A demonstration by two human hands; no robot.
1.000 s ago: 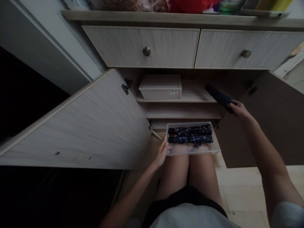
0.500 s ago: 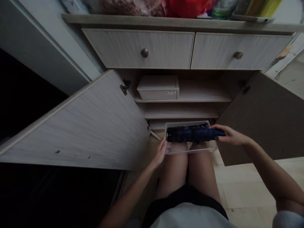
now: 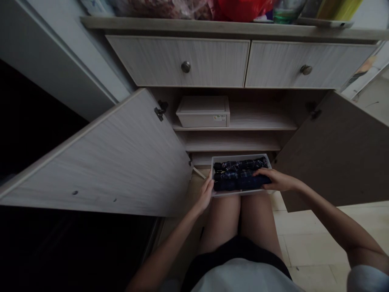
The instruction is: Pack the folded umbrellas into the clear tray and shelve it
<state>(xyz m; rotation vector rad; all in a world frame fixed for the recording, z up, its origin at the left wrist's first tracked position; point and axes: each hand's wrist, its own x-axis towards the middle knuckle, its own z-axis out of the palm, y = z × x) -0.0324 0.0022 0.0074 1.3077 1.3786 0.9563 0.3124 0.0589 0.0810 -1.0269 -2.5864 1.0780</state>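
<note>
A clear plastic tray [image 3: 240, 157] rests on my knees, holding several folded umbrellas side by side. Its left end is gripped by my left hand [image 3: 206, 194], fingers along the outer wall. My right hand [image 3: 275, 180] is closed round the right end of a dark blue umbrella [image 3: 237, 183], which lies along the near side of the tray. Beyond it are dark checked umbrellas [image 3: 243, 164] with black ends toward the left.
Cabinet doors stand open at left [image 3: 103, 162] and right [image 3: 340, 150]. A lidded white box [image 3: 202, 111] sits on the upper shelf. Above are two drawers with round knobs. Bags and a glass [image 3: 285, 12] crowd the cabinet top.
My right hand has moved left and slightly down, bringing the dark blue umbrella into the tray's near side. The checked umbrellas behind it now show. My left hand keeps its place.
</note>
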